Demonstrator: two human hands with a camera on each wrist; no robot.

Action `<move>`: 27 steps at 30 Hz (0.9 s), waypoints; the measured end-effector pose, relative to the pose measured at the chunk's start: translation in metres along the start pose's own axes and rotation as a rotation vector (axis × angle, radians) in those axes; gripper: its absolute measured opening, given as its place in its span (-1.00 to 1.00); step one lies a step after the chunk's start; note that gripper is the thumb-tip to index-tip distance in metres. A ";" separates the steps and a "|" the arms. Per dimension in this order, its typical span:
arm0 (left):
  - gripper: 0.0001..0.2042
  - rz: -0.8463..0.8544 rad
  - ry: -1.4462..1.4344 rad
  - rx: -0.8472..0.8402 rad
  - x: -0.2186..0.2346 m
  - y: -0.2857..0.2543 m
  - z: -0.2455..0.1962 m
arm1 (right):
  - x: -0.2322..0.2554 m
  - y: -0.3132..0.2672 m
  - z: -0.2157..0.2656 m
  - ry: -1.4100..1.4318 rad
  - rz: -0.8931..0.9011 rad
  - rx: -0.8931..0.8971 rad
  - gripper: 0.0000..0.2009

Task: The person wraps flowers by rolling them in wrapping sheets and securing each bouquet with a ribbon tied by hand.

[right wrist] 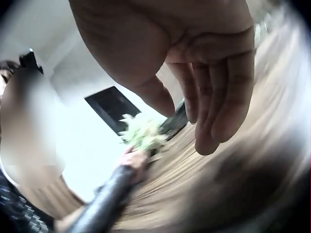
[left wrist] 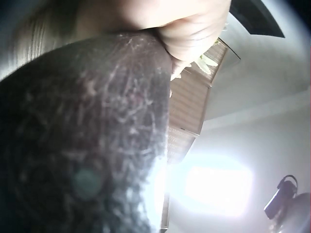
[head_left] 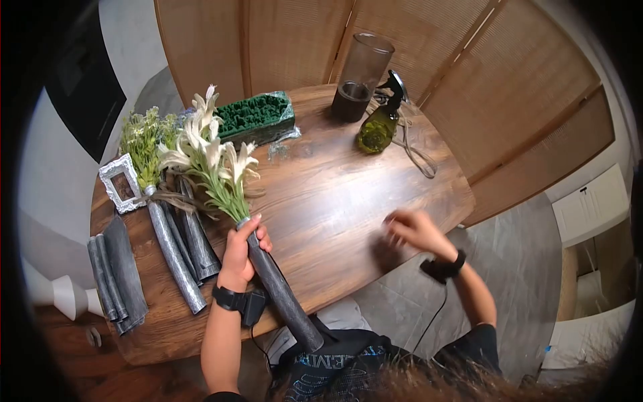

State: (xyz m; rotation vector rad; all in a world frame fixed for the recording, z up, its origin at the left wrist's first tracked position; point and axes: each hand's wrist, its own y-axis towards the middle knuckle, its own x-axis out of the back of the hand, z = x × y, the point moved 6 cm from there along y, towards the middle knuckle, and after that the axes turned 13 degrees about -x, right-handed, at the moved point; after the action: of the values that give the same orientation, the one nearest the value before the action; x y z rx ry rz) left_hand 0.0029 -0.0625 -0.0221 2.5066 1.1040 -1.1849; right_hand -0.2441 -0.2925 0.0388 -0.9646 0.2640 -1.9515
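Observation:
My left hand (head_left: 238,258) grips a bunch of white lilies (head_left: 211,151) just below the leaves, around its long dark-grey wrapped stem (head_left: 284,301). The bunch slants, blossoms toward the back left and lower end at my lap. In the left wrist view the scuffed grey wrap (left wrist: 97,111) fills much of the picture under the curled fingers. My right hand (head_left: 418,231) holds nothing and hangs over the table's front right part. Its fingers (right wrist: 233,97) droop loosely, slightly bent, in the right wrist view.
Left on the table (head_left: 321,221) lie grey wrapped stems (head_left: 175,258) with small greenish flowers (head_left: 140,137), a silver picture frame (head_left: 108,178) and rolled grey sheets (head_left: 124,275). Behind are a dark-green block (head_left: 254,115), a tall glass vase (head_left: 367,63), a spray bottle (head_left: 377,130) and looped cord (head_left: 423,162).

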 end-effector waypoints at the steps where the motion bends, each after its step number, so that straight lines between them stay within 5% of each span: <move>1: -0.81 -0.005 0.032 0.010 0.000 0.000 0.001 | 0.037 0.022 -0.005 -0.214 -0.252 0.171 -0.82; 3: -0.83 0.011 0.098 0.029 0.000 0.000 0.002 | 0.099 0.061 -0.023 -0.624 -0.741 0.229 -0.74; 5: -0.82 0.003 0.086 0.035 -0.001 0.000 -0.002 | 0.131 0.087 -0.033 -0.756 -0.881 0.152 -0.73; 8: -0.82 -0.015 0.073 0.045 0.004 0.000 -0.001 | 0.150 0.134 -0.055 -0.824 -0.830 0.013 -0.78; 14: -0.81 0.041 0.048 0.067 0.002 0.001 -0.002 | 0.168 0.152 -0.058 -0.872 -0.714 0.128 -0.87; 16: -0.80 0.023 0.051 0.068 0.002 0.000 -0.002 | 0.180 0.131 -0.051 -0.089 -0.309 0.009 -0.88; 18: -0.79 0.034 0.043 0.070 0.003 0.001 -0.001 | 0.186 0.085 -0.010 0.302 -0.200 0.005 -0.85; 23: -0.80 0.051 0.049 0.077 0.004 -0.001 0.000 | 0.231 -0.016 0.074 0.368 -0.450 0.223 -0.83; 27: -0.78 0.044 0.023 0.067 0.005 0.000 0.000 | 0.247 -0.080 0.129 0.381 -0.395 0.393 -0.79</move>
State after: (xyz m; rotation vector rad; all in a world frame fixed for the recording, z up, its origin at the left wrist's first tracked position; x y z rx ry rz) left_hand 0.0052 -0.0600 -0.0263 2.5872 1.0255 -1.2038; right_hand -0.2707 -0.4231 0.2962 -0.4027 -0.1099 -2.4270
